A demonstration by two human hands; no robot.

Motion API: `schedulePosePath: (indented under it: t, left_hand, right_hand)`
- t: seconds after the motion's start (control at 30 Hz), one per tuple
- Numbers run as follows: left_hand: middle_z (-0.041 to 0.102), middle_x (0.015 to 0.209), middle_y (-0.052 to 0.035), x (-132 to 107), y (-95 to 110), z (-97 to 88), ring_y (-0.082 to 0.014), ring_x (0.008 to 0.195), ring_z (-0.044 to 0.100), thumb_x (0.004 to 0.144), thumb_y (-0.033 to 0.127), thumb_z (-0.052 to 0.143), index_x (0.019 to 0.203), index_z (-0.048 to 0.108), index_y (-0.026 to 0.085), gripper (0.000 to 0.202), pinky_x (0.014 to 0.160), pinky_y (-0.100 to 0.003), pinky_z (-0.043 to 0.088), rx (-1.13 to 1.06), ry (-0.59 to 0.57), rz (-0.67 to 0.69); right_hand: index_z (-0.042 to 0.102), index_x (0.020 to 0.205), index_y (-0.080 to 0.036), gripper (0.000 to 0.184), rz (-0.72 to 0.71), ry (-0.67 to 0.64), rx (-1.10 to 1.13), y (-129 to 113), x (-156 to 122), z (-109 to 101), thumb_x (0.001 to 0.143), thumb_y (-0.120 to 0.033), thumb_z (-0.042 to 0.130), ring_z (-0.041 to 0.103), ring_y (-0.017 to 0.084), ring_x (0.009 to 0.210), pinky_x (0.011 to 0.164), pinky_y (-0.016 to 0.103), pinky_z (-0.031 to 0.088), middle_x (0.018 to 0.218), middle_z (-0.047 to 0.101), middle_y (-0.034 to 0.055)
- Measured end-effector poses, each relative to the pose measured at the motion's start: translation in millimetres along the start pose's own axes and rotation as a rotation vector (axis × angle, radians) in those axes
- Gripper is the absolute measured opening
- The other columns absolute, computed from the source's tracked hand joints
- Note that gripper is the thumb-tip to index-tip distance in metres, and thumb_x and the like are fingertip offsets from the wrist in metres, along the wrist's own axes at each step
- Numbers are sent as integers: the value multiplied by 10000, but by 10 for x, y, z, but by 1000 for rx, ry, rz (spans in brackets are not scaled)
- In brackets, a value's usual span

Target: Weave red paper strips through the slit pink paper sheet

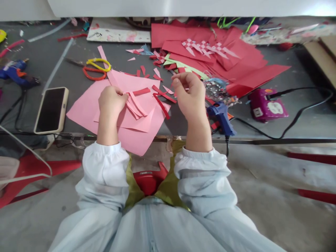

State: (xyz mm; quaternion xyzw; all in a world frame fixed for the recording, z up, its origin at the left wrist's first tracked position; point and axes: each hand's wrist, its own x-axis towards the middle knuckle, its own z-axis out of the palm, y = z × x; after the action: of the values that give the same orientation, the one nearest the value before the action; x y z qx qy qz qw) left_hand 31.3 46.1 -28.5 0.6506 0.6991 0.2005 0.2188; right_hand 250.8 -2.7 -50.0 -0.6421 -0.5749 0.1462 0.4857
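Observation:
My left hand (112, 99) is closed in a pinch at the ends of several paper strips. A red paper strip (141, 91) points right from its fingertips, and pink paper strips (136, 106) fan out below. Under them lie pink paper sheets (136, 140), which reach past the table's front edge. My right hand (189, 92) is raised to the right of the sheets, thumb and fingers curled together. Whatever is between those fingertips is too small to make out. Loose red strips (163, 106) lie between the two hands.
Scissors (98, 69) and a phone (51, 110) lie at the left. A blue glue gun (222, 117), its cord, and a purple box (267, 105) are at the right. Red paper sheets (252, 66) are piled at the back, with woven paper pieces (204, 47) on top.

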Motion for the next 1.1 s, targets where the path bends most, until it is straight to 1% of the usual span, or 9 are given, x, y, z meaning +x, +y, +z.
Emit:
schedulePosePath:
  t: [0.1, 0.17, 0.3, 0.47, 0.6, 0.73, 0.83, 0.93, 1.1]
  left_hand:
    - [590, 675, -24, 15, 32, 44, -220, 759, 595, 746, 252, 667, 671, 620, 197, 104, 790, -333, 469, 74, 52, 1]
    - [621, 740, -38, 35, 25, 84, -239, 802, 610, 727, 247, 685, 707, 619, 204, 81, 828, -354, 477, 36, 84, 17]
    - [632, 819, -61, 95, -42, 138, -275, 876, 621, 636, 203, 754, 755, 561, 231, 228, 895, -397, 472, -110, 215, 37]
    - [541, 675, -13, 141, -108, 149, -258, 790, 584, 594, 152, 750, 699, 547, 260, 252, 832, -385, 464, -200, 258, 77]
    - [518, 611, 5, 90, -38, 109, -238, 746, 562, 631, 129, 718, 682, 580, 253, 192, 779, -354, 440, -185, 232, 110]
    - [561, 608, 5, -37, 94, -47, -219, 706, 571, 750, 142, 645, 789, 668, 224, 93, 756, -346, 413, -89, 143, 156]
    - [608, 642, 1, -175, 105, -196, -181, 643, 548, 761, 147, 671, 826, 721, 201, 98, 708, -327, 400, -66, 179, 216]
    - [613, 618, 14, -368, -13, -288, -155, 608, 533, 792, 184, 673, 877, 753, 211, 119, 673, -301, 412, -90, 184, 218]
    - [671, 699, 8, -750, -243, -265, -153, 644, 588, 814, 295, 699, 960, 773, 255, 168, 627, -261, 463, -213, 117, 217]
  right_hand:
    - [638, 943, -208, 106, 13, -48, -22, -10, -10, -21, 907, -216, 538, 593, 135, 689, 679, 315, 468, 837, 681, 28]
    - [654, 891, -196, 73, 38, -98, -49, -38, -20, -51, 863, -190, 587, 578, 132, 663, 675, 316, 457, 776, 666, 12]
    - [680, 785, -176, 20, 114, -219, -137, -127, -49, -118, 783, -181, 660, 589, 152, 659, 647, 323, 427, 735, 678, 25]
    - [674, 687, -204, 60, 58, -230, -294, -140, -103, -89, 735, -229, 699, 584, 184, 658, 608, 322, 385, 691, 684, 39]
    - [697, 732, -211, 61, 10, -258, -384, -104, -141, 21, 747, -270, 705, 581, 209, 686, 635, 344, 400, 732, 697, 61]
    - [697, 754, -203, 67, -32, -280, -412, -115, -151, 87, 779, -193, 636, 603, 235, 763, 714, 375, 448, 799, 692, 84]
    - [692, 793, -186, 104, -89, -212, -406, -150, -143, 74, 812, -170, 590, 620, 253, 830, 757, 386, 451, 854, 695, 103]
    - [687, 853, -190, 119, -150, -185, -291, -211, -143, 28, 842, -167, 570, 627, 220, 824, 768, 363, 452, 877, 714, 81]
    - [718, 882, -173, 144, -218, -333, -118, -359, -190, -46, 854, -158, 578, 606, 167, 734, 696, 315, 443, 853, 728, 61]
